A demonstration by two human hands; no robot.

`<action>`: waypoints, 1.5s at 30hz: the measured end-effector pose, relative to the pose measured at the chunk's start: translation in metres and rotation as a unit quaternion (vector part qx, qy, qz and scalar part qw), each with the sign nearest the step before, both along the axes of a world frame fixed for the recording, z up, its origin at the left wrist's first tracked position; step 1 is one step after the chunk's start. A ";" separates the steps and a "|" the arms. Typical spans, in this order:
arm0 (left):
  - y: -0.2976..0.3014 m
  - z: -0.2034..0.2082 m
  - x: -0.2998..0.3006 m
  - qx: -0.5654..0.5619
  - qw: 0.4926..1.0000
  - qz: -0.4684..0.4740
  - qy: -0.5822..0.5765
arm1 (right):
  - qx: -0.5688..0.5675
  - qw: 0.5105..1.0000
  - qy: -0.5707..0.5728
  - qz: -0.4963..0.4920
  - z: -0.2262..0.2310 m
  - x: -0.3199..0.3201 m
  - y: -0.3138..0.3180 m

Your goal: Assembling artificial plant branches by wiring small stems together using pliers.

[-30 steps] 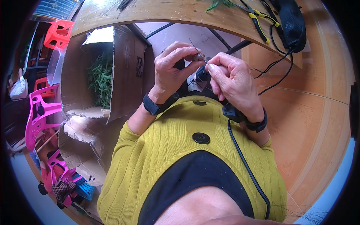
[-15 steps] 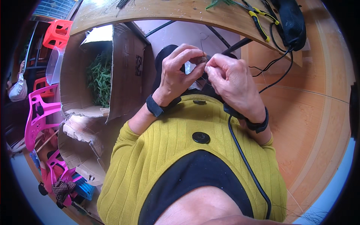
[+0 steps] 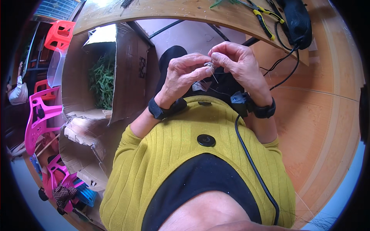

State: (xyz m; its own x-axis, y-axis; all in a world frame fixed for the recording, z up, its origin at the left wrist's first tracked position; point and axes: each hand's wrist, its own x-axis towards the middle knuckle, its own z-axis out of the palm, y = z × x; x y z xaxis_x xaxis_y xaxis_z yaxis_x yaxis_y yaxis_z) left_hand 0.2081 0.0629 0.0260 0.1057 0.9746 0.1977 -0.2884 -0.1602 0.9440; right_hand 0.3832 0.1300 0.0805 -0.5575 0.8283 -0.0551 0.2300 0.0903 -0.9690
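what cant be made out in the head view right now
In the head view:
Small piece: too small, partly covered by the left hand.
Right hand: too little detail to tell what its fingertips grip.
Dark wiry bundle: cut off by the top edge.
Green sprigs: partly hidden by the cardboard box.

The light is bright and rather soft. The wooden table [image 3: 165,10] shows white glare at its left end, and the upper flap [image 3: 104,34] of the carton [image 3: 131,77] is almost white, its inside being shaded. Straight edges bend toward the black rim; the small held piece [image 3: 208,64] appears unsharp.
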 end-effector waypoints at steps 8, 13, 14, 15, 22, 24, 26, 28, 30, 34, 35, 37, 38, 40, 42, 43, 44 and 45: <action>-0.004 0.002 0.002 -0.038 0.998 -0.024 -0.040 | -0.057 0.995 0.085 -0.022 -0.017 -0.007 -0.011; -0.005 0.001 0.000 -0.047 0.998 -0.033 -0.018 | -0.039 0.990 0.107 -0.084 -0.025 -0.016 -0.018; -0.005 0.002 0.000 -0.047 0.998 -0.033 -0.018 | -0.046 0.988 0.113 -0.092 -0.025 -0.017 -0.018; -0.005 0.002 0.000 -0.041 0.999 -0.030 -0.011 | -0.047 0.988 0.113 -0.093 -0.024 -0.016 -0.018; -0.004 0.002 0.000 -0.024 0.999 0.028 -0.032 | -0.040 0.985 0.132 -0.107 -0.007 -0.014 -0.020; -0.001 -0.001 -0.001 -0.026 0.997 0.037 -0.058 | 0.062 0.991 0.089 -0.079 -0.001 -0.005 -0.024; -0.002 -0.003 0.000 -0.030 0.996 0.041 -0.071 | 0.259 0.965 0.003 -0.030 0.002 0.006 -0.029; -0.001 -0.004 0.001 -0.032 0.995 0.050 -0.082 | 0.289 0.957 -0.001 -0.009 0.001 0.004 -0.027; 0.000 -0.004 0.001 -0.033 0.994 0.053 -0.087 | 0.349 0.937 -0.007 0.033 -0.001 0.002 -0.025; -0.001 -0.004 0.002 -0.046 0.993 0.047 -0.095 | 0.274 0.960 0.040 0.037 -0.001 0.013 -0.032; -0.001 -0.004 0.003 -0.051 0.993 0.046 -0.101 | 0.274 0.960 0.040 0.038 -0.003 0.013 -0.032; -0.001 -0.003 0.004 -0.061 0.991 0.043 -0.112 | 0.339 0.941 0.008 0.014 -0.007 0.009 -0.033; 0.000 -0.003 0.004 -0.061 0.991 0.043 -0.111 | 0.371 0.929 -0.008 0.001 -0.009 0.007 -0.034; 0.000 -0.001 0.004 -0.046 0.994 0.034 -0.097 | 0.383 0.924 0.000 -0.010 -0.011 0.007 -0.035; 0.001 0.000 0.004 -0.038 0.995 0.030 -0.090 | 0.406 0.913 0.013 -0.030 -0.012 0.006 -0.036; 0.000 0.001 0.004 -0.018 0.998 0.031 -0.054 | 0.406 0.913 0.012 -0.031 -0.010 0.005 -0.036; 0.000 0.001 0.004 0.001 0.999 0.033 -0.018 | 0.396 0.918 0.011 -0.034 -0.005 0.004 -0.035; 0.000 0.002 0.004 0.020 0.999 0.034 0.018 | 0.385 0.922 0.010 -0.038 0.001 0.003 -0.034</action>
